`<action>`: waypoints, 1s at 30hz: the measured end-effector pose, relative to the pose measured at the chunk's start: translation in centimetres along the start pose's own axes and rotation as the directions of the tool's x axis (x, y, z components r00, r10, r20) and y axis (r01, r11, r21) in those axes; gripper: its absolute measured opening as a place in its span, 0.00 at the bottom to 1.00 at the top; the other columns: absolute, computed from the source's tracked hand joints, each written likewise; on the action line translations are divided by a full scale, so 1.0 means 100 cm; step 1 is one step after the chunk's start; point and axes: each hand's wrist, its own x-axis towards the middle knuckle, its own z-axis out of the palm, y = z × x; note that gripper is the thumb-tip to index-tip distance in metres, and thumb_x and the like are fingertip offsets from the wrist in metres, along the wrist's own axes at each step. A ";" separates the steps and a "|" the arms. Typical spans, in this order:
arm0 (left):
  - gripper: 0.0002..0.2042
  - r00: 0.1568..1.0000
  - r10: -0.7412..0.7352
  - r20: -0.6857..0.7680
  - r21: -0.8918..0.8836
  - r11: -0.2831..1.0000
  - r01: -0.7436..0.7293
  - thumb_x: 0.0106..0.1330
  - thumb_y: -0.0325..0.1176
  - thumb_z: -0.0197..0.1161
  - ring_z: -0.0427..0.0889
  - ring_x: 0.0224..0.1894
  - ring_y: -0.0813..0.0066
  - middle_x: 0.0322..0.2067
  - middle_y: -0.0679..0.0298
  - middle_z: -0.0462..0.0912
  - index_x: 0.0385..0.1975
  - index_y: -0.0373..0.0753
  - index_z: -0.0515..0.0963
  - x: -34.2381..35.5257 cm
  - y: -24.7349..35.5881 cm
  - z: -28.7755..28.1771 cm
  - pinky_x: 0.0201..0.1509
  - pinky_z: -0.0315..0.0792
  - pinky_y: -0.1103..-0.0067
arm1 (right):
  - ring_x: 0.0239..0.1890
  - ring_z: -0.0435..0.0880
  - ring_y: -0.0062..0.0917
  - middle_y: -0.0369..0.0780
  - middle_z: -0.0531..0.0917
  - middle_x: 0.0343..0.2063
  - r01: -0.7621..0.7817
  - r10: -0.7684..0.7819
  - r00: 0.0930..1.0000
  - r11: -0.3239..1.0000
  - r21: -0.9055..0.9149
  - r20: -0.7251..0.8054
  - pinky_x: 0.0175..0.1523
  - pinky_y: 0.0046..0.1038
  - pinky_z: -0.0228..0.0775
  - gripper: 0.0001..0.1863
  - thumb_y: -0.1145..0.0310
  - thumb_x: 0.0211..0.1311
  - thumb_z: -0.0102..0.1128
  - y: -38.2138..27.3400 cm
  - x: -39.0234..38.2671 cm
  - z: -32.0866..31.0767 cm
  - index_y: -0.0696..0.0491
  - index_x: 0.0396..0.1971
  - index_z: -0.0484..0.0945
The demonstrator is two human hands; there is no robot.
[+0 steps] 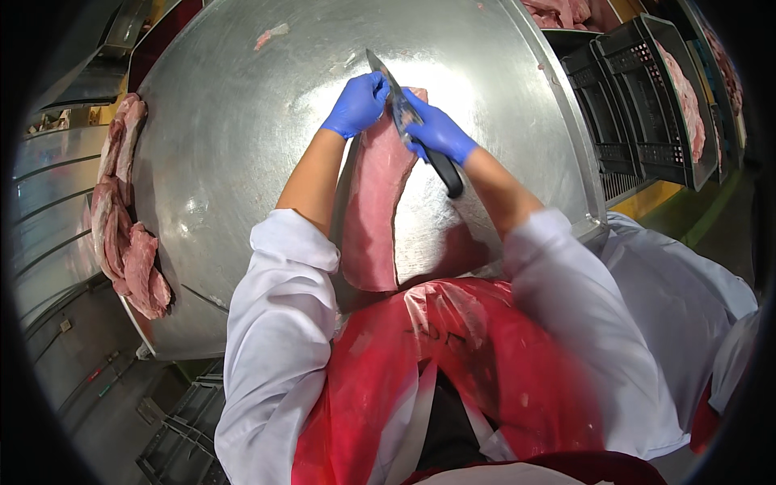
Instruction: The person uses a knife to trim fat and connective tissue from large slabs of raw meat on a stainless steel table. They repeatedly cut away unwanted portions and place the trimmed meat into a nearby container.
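A long slab of pink meat (pixel 372 214) lies lengthwise on the steel table (pixel 242 153), its near end close to my apron. My right hand (pixel 443 133), in a blue glove, grips a knife (pixel 444 171) around where handle and blade meet. The black handle sticks out below the hand, and the blade points away and to the left over the meat's far end. Beside the blade, my left hand (pixel 357 105), also gloved in blue, is closed with curled fingers at the meat's left edge. What its fingers hold, if anything, is hidden.
Long strips of meat (pixel 117 202) hang along the table's left edge. A small scrap (pixel 271 35) lies at the far left. Black plastic crates (pixel 655 97) with meat stand beyond the right rim. Someone's white garment (pixel 671 267) shows at the right.
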 end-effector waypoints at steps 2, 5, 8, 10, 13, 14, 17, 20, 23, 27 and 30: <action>0.08 0.993 0.097 -0.065 0.016 0.995 -0.096 0.69 0.31 0.57 0.74 0.24 0.75 0.23 0.58 0.77 0.33 0.32 0.77 0.003 -0.010 0.002 0.32 0.72 0.74 | 0.21 0.77 0.21 0.38 0.79 0.25 -0.016 0.016 1.000 1.000 0.019 -0.008 0.28 0.25 0.75 0.42 0.72 0.63 0.49 -0.010 0.029 0.003 0.44 0.77 0.45; 0.09 0.975 -0.028 -0.219 -0.138 0.990 -0.002 0.70 0.33 0.57 0.74 0.25 0.81 0.23 0.66 0.78 0.33 0.34 0.78 0.000 -0.032 -0.023 0.31 0.71 0.78 | 0.21 0.78 0.23 0.38 0.79 0.25 0.100 -0.078 0.992 0.967 -0.236 0.101 0.28 0.27 0.75 0.43 0.75 0.63 0.49 0.017 -0.039 0.010 0.41 0.77 0.45; 0.09 0.887 -0.269 -0.375 -0.145 0.962 0.230 0.67 0.34 0.61 0.82 0.28 0.70 0.25 0.54 0.83 0.32 0.33 0.79 -0.010 -0.083 -0.046 0.35 0.75 0.73 | 0.22 0.79 0.18 0.37 0.79 0.27 -0.278 0.300 0.944 0.947 -0.158 0.135 0.27 0.23 0.75 0.41 0.74 0.64 0.52 -0.010 -0.137 0.020 0.36 0.76 0.50; 0.10 0.876 -0.348 -0.333 -0.254 0.928 0.272 0.66 0.35 0.63 0.84 0.29 0.70 0.25 0.54 0.84 0.32 0.33 0.79 -0.022 -0.075 -0.041 0.36 0.76 0.73 | 0.22 0.79 0.18 0.37 0.79 0.30 -0.252 0.263 0.959 0.962 -0.108 0.109 0.27 0.22 0.74 0.42 0.75 0.63 0.52 -0.004 -0.165 0.012 0.40 0.76 0.50; 0.17 0.943 -0.274 -0.186 -0.165 0.955 0.245 0.64 0.44 0.65 0.86 0.32 0.60 0.26 0.51 0.85 0.32 0.32 0.79 -0.048 -0.030 -0.016 0.39 0.78 0.70 | 0.20 0.79 0.20 0.39 0.81 0.32 -0.140 0.143 0.988 0.989 0.048 -0.062 0.27 0.26 0.76 0.43 0.76 0.63 0.53 0.010 -0.165 -0.008 0.39 0.76 0.49; 0.18 0.969 -0.220 -0.111 0.085 0.970 0.230 0.63 0.45 0.64 0.86 0.32 0.56 0.26 0.50 0.85 0.32 0.32 0.78 -0.052 -0.006 -0.009 0.40 0.78 0.68 | 0.20 0.79 0.19 0.39 0.81 0.32 -0.047 0.055 0.988 0.997 0.064 -0.144 0.27 0.25 0.77 0.43 0.76 0.63 0.53 0.016 -0.150 -0.015 0.39 0.76 0.49; 0.12 0.965 -0.150 -0.217 0.213 0.957 0.197 0.62 0.37 0.62 0.82 0.29 0.68 0.25 0.56 0.83 0.34 0.33 0.78 -0.049 -0.020 0.009 0.37 0.75 0.71 | 0.21 0.77 0.18 0.39 0.81 0.35 0.163 -0.131 0.945 0.983 0.086 -0.299 0.29 0.23 0.77 0.43 0.78 0.63 0.52 0.025 -0.098 -0.024 0.39 0.76 0.50; 0.11 0.949 -0.254 -0.186 -0.095 0.966 0.240 0.63 0.35 0.60 0.83 0.28 0.60 0.25 0.50 0.83 0.32 0.31 0.78 -0.045 -0.024 -0.006 0.37 0.76 0.69 | 0.22 0.78 0.19 0.38 0.82 0.31 0.109 -0.078 0.952 0.990 0.089 -0.297 0.30 0.23 0.77 0.42 0.78 0.63 0.51 -0.002 -0.044 -0.001 0.38 0.77 0.49; 0.08 0.958 -0.236 -0.160 -0.064 0.971 0.228 0.63 0.33 0.59 0.78 0.26 0.72 0.23 0.57 0.80 0.31 0.33 0.78 -0.039 -0.016 -0.008 0.34 0.74 0.73 | 0.23 0.80 0.20 0.41 0.82 0.31 0.094 -0.091 0.974 0.996 0.006 -0.206 0.29 0.25 0.78 0.41 0.77 0.64 0.51 -0.011 0.011 0.021 0.39 0.76 0.50; 0.07 0.946 -0.320 -0.055 0.030 0.946 0.322 0.61 0.31 0.59 0.76 0.26 0.77 0.23 0.61 0.79 0.32 0.34 0.77 -0.033 -0.030 -0.006 0.33 0.73 0.76 | 0.18 0.74 0.18 0.38 0.80 0.26 0.143 -0.114 0.928 0.988 0.055 -0.354 0.26 0.23 0.74 0.41 0.76 0.64 0.51 -0.002 0.047 0.016 0.39 0.76 0.50; 0.07 0.913 -0.386 0.133 -0.365 0.837 0.408 0.60 0.30 0.60 0.75 0.28 0.79 0.25 0.64 0.78 0.33 0.34 0.77 -0.034 -0.026 -0.013 0.35 0.73 0.77 | 0.19 0.77 0.18 0.39 0.80 0.28 0.171 -0.125 0.896 0.983 0.072 -0.426 0.26 0.23 0.74 0.42 0.76 0.63 0.51 0.007 0.042 -0.001 0.39 0.77 0.49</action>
